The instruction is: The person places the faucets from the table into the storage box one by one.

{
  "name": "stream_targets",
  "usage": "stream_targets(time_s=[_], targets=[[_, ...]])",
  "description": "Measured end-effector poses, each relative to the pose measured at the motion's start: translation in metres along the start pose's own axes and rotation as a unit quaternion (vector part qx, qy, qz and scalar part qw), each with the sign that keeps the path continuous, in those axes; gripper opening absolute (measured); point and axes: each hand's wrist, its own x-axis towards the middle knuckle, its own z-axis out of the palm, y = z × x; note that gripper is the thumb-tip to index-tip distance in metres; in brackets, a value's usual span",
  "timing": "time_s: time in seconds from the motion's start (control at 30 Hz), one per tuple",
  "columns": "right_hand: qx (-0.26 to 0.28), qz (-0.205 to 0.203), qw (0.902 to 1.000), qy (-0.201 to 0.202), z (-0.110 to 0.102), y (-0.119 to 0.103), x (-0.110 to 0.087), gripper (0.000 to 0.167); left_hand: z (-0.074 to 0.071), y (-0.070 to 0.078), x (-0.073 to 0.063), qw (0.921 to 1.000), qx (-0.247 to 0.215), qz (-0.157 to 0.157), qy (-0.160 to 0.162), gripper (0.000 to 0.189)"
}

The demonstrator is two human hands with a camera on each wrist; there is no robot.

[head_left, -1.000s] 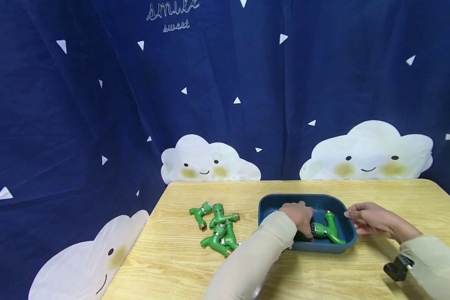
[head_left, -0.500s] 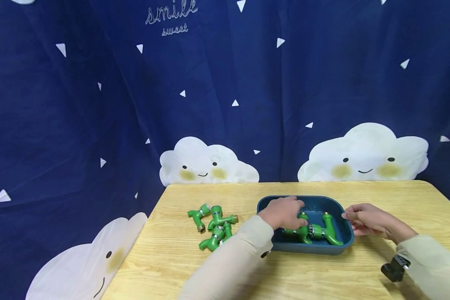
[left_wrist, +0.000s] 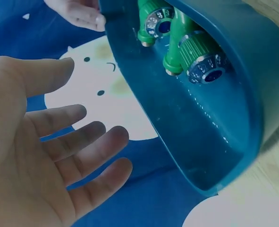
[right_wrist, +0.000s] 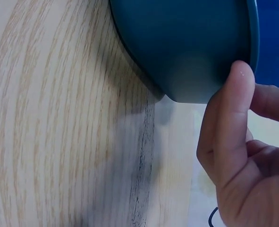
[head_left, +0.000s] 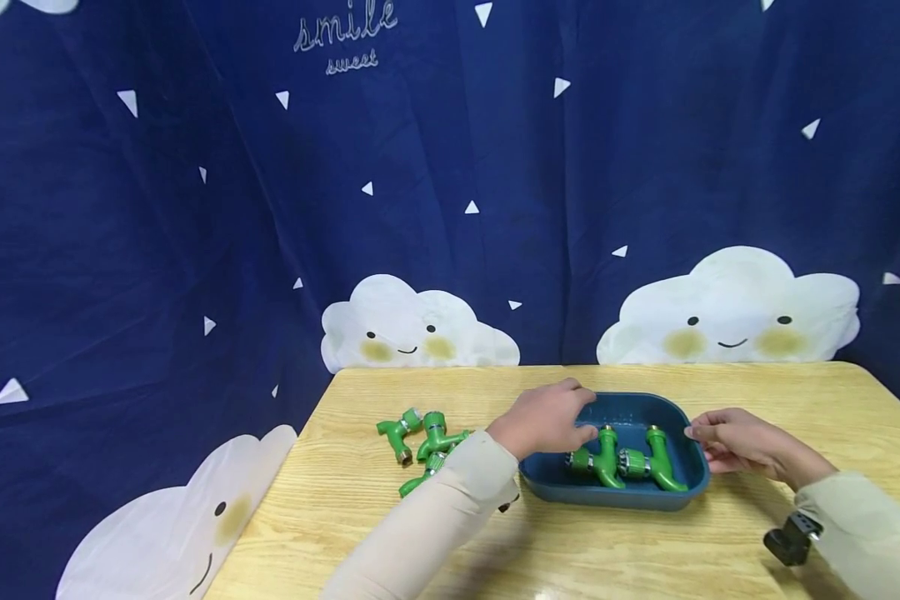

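Observation:
Two green taps, one (head_left: 606, 460) in the middle and one (head_left: 663, 465) to its right, lie side by side in the dark blue plastic basin (head_left: 607, 497). Over the basin's left end hovers my left hand (head_left: 546, 419). In the left wrist view that hand (left_wrist: 59, 142) holds nothing, its fingers spread and apart from the basin wall. My right hand (head_left: 746, 444) pinches the basin's right rim between thumb and fingers; the right wrist view shows the thumb (right_wrist: 238, 94) up against the rim.
Several more green taps lie on the wooden table (head_left: 360, 533) left of the basin, among them a separate tap (head_left: 401, 433); my left sleeve (head_left: 435, 508) partly covers the others. A blue curtain (head_left: 450, 125) with white clouds hangs behind the table.
My left hand has let go of a tap, now seen in the basin beside the other, and has drawn up and left. My right hand stays at the rim.

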Motion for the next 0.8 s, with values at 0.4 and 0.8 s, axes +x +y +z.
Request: stream_targets(time_s=[0.4, 0.8], targets=[[-0.006, -0.001, 1.0000, 0.002, 0.000, -0.001, -0.001, 0.018, -0.012, -0.027, -0.033, 0.9996, -0.015, 0.021, 0.015, 0.045], [-0.019, 0.001, 0.9997, 0.013, 0.002, -0.002, -0.001, 0.021, 0.001, -0.057, -0.077, 0.9996, -0.004, 0.003, 0.027, 0.043]])
